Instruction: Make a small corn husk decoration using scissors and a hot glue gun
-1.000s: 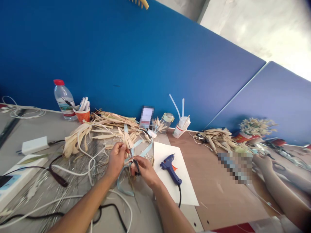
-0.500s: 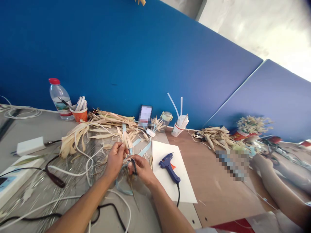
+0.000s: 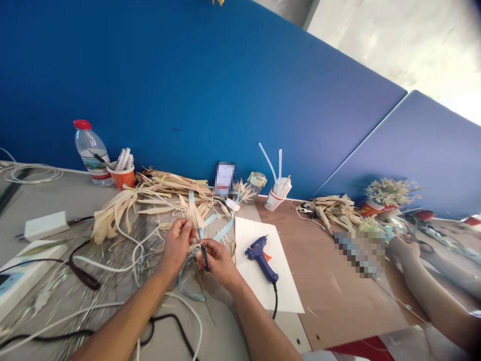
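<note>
Between thumb and fingers, my left hand (image 3: 178, 245) pinches a pale dried corn husk (image 3: 194, 216) that points up and away. My right hand (image 3: 220, 260) is closed around the black handles of small scissors (image 3: 205, 258), close beside the left fingertips; the blades are mostly hidden. A light-blue ribbon (image 3: 224, 229) lies behind the hands, and more blue strip curls beneath them. Thin dry stalk pieces hang below the right fingers. To the right, a blue glue gun (image 3: 264, 260) rests on a white sheet (image 3: 289, 291).
Behind the hands lies a heap of husks (image 3: 116, 215). White cables (image 3: 108, 269), thin wires and a power strip (image 3: 33, 265) cover the left side. A bottle (image 3: 92, 155), an orange cup (image 3: 123, 178), a jar (image 3: 256, 185) and a white cup (image 3: 275, 199) line the partition. Another person's arm (image 3: 424, 291) reaches in at right.
Both hands stay close together over the same spot. The scissors' handles have shifted slightly left and upward in my right hand. Far right, the other person's hand has moved a little.
</note>
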`<state>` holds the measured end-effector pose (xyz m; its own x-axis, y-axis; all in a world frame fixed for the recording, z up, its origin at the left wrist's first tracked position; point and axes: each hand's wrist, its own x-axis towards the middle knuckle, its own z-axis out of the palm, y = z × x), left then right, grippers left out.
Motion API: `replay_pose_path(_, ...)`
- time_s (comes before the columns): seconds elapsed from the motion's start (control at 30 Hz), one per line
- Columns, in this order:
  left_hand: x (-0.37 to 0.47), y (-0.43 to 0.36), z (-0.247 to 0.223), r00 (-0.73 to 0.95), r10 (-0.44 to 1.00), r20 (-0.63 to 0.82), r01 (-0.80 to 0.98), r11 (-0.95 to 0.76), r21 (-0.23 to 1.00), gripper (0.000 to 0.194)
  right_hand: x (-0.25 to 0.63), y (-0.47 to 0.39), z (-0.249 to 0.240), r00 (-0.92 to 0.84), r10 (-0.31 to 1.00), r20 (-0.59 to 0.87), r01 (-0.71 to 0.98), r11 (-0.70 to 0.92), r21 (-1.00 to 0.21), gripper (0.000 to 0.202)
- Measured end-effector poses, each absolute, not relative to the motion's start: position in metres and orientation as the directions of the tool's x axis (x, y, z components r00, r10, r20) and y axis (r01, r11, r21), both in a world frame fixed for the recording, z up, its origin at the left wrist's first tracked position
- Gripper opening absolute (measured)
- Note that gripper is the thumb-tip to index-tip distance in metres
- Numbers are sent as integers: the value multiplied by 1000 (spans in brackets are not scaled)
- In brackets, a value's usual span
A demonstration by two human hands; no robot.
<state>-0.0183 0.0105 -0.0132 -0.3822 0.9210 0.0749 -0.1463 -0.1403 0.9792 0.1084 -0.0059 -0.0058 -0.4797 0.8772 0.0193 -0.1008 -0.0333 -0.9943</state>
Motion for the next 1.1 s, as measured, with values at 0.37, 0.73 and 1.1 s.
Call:
replay_pose_path(0.37, -19, 12, -14, -365, 925, 104, -170, -176, 970, 27, 108, -6, -4, -468, 883, -12, -81, -56, -995, 22)
replay_pose_path(0.73, -18, 10, -12, -334, 939, 85, -186, -154, 970, 24, 107, -5, -6, -434, 900, -35, -77, -76, -994, 23)
replay_pose_path(1.1, -16, 9, -12, -217, 972, 91, -144, -124, 982, 24, 108, -3, -4, -384, 922, -36, -148, -101, -984, 23)
